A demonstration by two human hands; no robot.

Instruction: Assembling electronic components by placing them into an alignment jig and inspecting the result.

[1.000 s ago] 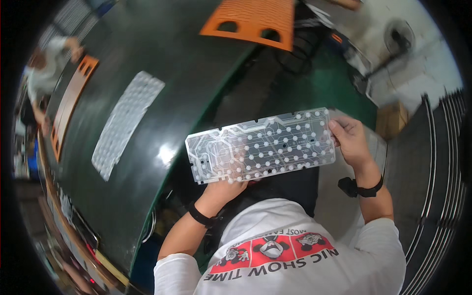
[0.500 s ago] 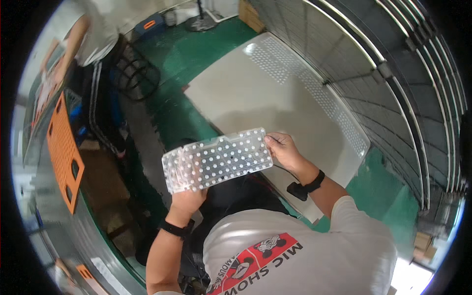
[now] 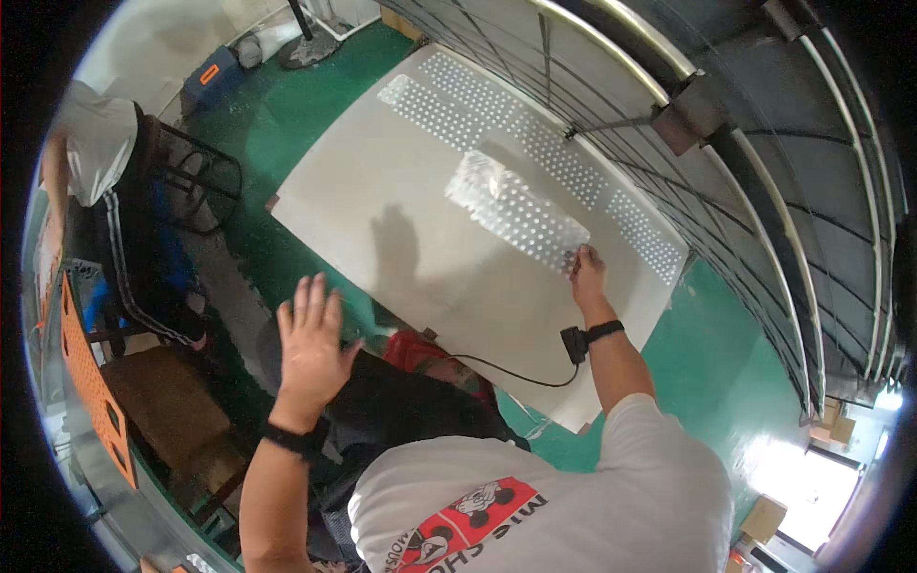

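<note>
Just ahead and to the left of the right hand (image 3: 589, 275), a translucent sheet (image 3: 521, 212) dotted with white lies slantwise over a pale board (image 3: 344, 181). That hand pinches the near corner of it between thumb and fingers; whether its whole underside touches the board I cannot tell. Beyond the hand, along the board's far right side, more dotted sheets (image 3: 564, 162) lie in rows. Well to the left, the left hand (image 3: 310, 363) is spread wide with nothing in it, near the board's edge, and a hand-shaped shadow falls on the board ahead of it. Between the hands, just beside that edge, shows a red object (image 3: 413, 351), too hidden to identify. Green floor (image 3: 287, 129) surrounds the board. To the right of the right hand rises a dark rack (image 3: 683, 119) with metal rails; behind it to the right sits a cardboard box (image 3: 764, 519). Left of the left hand stands an orange panel (image 3: 88, 368); farther ahead are a co-worker (image 3: 100, 143) in a white top and a blue case (image 3: 212, 78).
</note>
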